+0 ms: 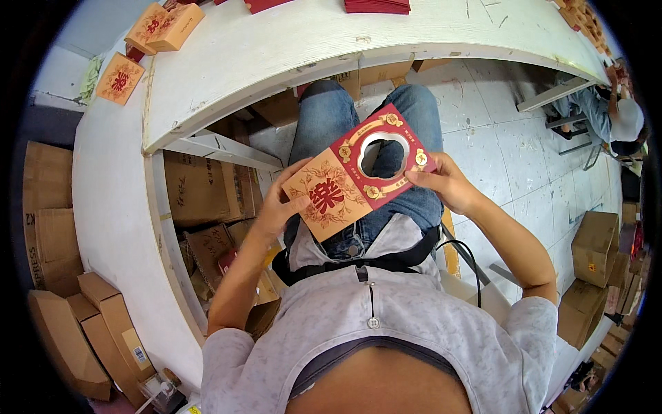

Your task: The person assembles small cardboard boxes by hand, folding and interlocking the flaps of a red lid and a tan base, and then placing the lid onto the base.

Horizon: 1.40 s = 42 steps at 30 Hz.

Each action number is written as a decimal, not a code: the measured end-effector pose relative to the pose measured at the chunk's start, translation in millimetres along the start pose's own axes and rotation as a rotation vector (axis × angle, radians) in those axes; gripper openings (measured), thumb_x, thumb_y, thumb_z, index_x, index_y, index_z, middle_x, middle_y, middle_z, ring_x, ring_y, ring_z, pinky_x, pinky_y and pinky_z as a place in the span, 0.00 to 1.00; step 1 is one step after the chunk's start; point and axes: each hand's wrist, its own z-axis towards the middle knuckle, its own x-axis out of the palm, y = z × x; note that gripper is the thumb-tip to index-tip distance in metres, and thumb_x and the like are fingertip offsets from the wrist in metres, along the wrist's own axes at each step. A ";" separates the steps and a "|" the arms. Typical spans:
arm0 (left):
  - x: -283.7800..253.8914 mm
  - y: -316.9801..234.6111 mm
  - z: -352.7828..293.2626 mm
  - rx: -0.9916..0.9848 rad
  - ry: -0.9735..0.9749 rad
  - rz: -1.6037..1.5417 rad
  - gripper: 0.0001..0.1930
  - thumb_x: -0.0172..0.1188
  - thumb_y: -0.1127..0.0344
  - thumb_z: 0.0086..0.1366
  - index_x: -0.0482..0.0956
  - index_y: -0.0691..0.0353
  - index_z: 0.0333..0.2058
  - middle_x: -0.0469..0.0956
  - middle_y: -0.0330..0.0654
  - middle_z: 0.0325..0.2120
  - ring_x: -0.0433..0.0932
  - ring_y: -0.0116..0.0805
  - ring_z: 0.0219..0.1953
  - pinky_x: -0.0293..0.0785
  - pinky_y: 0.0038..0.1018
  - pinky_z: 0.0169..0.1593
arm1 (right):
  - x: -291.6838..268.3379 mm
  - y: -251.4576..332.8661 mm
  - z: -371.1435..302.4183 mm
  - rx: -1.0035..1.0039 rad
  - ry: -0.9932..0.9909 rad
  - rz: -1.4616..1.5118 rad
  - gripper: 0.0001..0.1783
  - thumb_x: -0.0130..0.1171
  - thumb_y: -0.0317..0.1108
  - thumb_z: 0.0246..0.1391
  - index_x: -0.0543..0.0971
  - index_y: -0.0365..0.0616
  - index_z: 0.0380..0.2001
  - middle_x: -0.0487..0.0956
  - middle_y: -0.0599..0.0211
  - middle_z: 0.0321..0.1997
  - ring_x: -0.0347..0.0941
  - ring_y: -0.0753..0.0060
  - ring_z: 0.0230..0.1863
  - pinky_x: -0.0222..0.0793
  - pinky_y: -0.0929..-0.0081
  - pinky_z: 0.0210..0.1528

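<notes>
Above my lap I hold a printed cardboard gift box piece, tilted. Its left half is orange with a large red character and floral line art. The right half is red with gold motifs and a flower-shaped cut-out, through which my dark jeans show. My left hand grips the orange end, thumb on top and fingers mostly hidden beneath. My right hand pinches the red end at its outer edge, thumb on the face. Whether the piece is flat or has depth, I cannot tell.
A white table curves ahead and along my left. Orange boxes sit at its far left corner, with a red stack at the far edge. Cardboard cartons lie under the table. Another person sits at far right.
</notes>
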 end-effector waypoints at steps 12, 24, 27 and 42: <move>54.8 -42.3 10.4 0.239 -0.031 -0.300 0.28 0.50 0.74 0.52 0.55 0.59 0.54 0.66 0.44 0.43 0.71 0.31 0.45 0.71 0.27 0.47 | 0.6 30.4 -2.4 -0.392 -0.110 -0.030 0.44 0.52 0.50 0.49 0.41 0.54 0.63 0.51 0.52 0.62 0.60 0.59 0.57 0.65 0.66 0.51; 73.9 -48.0 22.0 0.440 -0.027 -0.012 0.24 0.46 0.66 0.58 0.55 0.61 0.54 0.61 0.45 0.49 0.64 0.30 0.50 0.60 0.26 0.54 | 41.9 28.4 -2.6 -0.501 -0.136 0.111 0.40 0.49 0.43 0.52 0.42 0.46 0.62 0.49 0.54 0.62 0.54 0.65 0.59 0.53 0.70 0.57; 83.7 -52.5 27.2 0.504 0.030 0.047 0.22 0.37 0.56 0.66 0.55 0.62 0.54 0.59 0.45 0.52 0.61 0.29 0.53 0.57 0.25 0.56 | 46.7 31.9 -3.3 -0.518 -0.142 0.146 0.40 0.48 0.42 0.52 0.41 0.46 0.62 0.48 0.53 0.62 0.52 0.64 0.61 0.50 0.68 0.60; 107.9 -56.1 39.3 0.514 0.092 -0.074 0.22 0.30 0.51 0.69 0.57 0.61 0.51 0.63 0.45 0.49 0.66 0.29 0.50 0.63 0.27 0.53 | 59.4 43.5 -6.0 -0.519 -0.214 0.272 0.37 0.47 0.38 0.53 0.43 0.47 0.62 0.51 0.53 0.61 0.55 0.65 0.60 0.53 0.69 0.60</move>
